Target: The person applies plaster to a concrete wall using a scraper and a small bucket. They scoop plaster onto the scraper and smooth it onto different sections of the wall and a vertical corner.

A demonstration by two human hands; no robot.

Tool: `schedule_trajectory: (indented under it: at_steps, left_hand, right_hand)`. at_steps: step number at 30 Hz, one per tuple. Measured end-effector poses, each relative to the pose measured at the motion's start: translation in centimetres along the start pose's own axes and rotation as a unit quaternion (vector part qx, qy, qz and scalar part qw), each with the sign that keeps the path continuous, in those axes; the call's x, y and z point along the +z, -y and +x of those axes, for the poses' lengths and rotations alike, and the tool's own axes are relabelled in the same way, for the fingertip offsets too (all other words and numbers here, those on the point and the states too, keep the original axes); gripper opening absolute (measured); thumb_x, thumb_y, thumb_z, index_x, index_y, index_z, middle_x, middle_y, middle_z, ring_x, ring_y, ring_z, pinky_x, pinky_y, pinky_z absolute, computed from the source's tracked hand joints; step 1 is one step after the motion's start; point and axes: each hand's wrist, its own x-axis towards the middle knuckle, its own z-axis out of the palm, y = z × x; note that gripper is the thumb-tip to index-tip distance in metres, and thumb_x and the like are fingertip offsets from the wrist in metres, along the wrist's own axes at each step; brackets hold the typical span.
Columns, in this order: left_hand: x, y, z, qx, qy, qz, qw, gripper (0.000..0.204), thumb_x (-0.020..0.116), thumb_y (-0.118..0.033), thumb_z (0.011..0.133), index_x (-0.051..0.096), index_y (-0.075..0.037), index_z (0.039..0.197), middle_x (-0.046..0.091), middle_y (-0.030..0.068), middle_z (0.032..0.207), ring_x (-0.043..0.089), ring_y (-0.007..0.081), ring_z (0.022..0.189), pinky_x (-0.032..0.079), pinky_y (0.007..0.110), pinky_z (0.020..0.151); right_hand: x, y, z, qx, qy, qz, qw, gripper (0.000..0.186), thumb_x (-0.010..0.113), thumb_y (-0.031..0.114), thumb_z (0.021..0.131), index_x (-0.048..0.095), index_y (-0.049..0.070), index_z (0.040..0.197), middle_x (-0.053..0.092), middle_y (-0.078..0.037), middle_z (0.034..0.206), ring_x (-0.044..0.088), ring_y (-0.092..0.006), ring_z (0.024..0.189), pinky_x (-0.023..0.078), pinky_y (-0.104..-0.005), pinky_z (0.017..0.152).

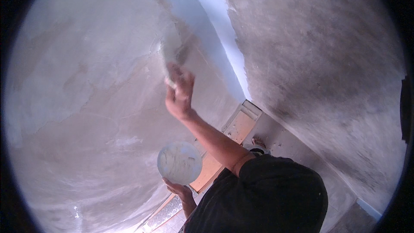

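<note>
My right hand (180,87) is raised to the left wall, fingers closed round the pale handle of a putty knife. The putty knife's greyish blade (172,45) is smeared by motion and lies against or very near the wall, over a damp-looking patch of plaster. Lower down, my left hand (176,187) grips the rim of a round, shallow plate (179,163) from below. Streaks of grey-white plaster cover the face of the plate, which is tilted towards me.
Plastered walls rise at left (86,103) and right (319,51), with a pale blue strip (215,13) near their corner. Below my arm runs an orange-brown board (209,168) with crumbs on it. A sandalled foot (258,141) stands on the grey floor.
</note>
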Motion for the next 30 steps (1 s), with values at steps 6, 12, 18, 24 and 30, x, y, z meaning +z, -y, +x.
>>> schedule_trajectory:
  at_steps: [6,12,18,24,30]
  left_hand:
    - [1.0,0.3,0.1,-0.067,-0.063,-0.015,0.996,0.064,0.034,-0.052,0.097,0.047,0.004,0.125,0.052,0.0167,0.122,0.052,0.0285,0.109,0.044,0.043,0.092]
    - [0.7,-1.0,-0.8,-0.026,0.005,0.019,0.999,0.067,0.039,-0.055,0.095,0.043,0.003,0.129,0.049,0.0166,0.126,0.051,0.0301,0.112,0.043,0.045,0.093]
    - [2.1,-1.8,-0.7,-0.072,-0.043,-0.025,0.996,0.068,0.04,-0.056,0.094,0.045,0.001,0.129,0.051,0.0166,0.124,0.052,0.0302,0.11,0.042,0.046,0.093]
    - [2.7,-1.4,-1.0,-0.057,-0.082,0.038,0.994,0.064,0.033,-0.051,0.097,0.047,0.005,0.124,0.052,0.0183,0.121,0.052,0.0292,0.108,0.043,0.043,0.091]
    - [1.8,-1.2,-0.8,-0.044,-0.056,0.047,0.996,0.064,0.031,-0.051,0.098,0.047,0.005,0.124,0.052,0.0181,0.12,0.052,0.0289,0.108,0.043,0.044,0.091]
  right_hand:
    - [1.0,1.5,1.9,0.033,-0.007,-0.024,0.999,0.048,0.055,0.003,0.086,0.047,0.005,0.134,0.048,-0.019,0.123,0.044,-0.0318,0.11,0.029,-0.0468,0.096]
    - [0.2,0.9,3.9,0.023,-0.046,-0.053,0.997,0.053,0.054,-0.002,0.082,0.045,0.003,0.134,0.046,-0.019,0.129,0.042,-0.0353,0.115,0.028,-0.046,0.095]
    - [2.3,3.3,-0.4,-0.017,0.093,0.002,0.996,0.072,0.057,-0.002,0.071,0.038,0.004,0.141,0.039,-0.022,0.135,0.034,-0.0357,0.124,0.021,-0.0511,0.1]
    - [1.7,2.0,2.5,0.042,0.064,-0.053,0.996,0.068,0.058,-0.004,0.075,0.04,0.007,0.139,0.05,-0.016,0.125,0.035,-0.0326,0.123,0.025,-0.0479,0.099]
    - [-0.1,-0.1,3.6,0.063,-0.03,0.021,0.997,0.046,0.054,0.006,0.088,0.045,0.007,0.133,0.05,-0.017,0.127,0.04,-0.0307,0.117,0.028,-0.0462,0.097]
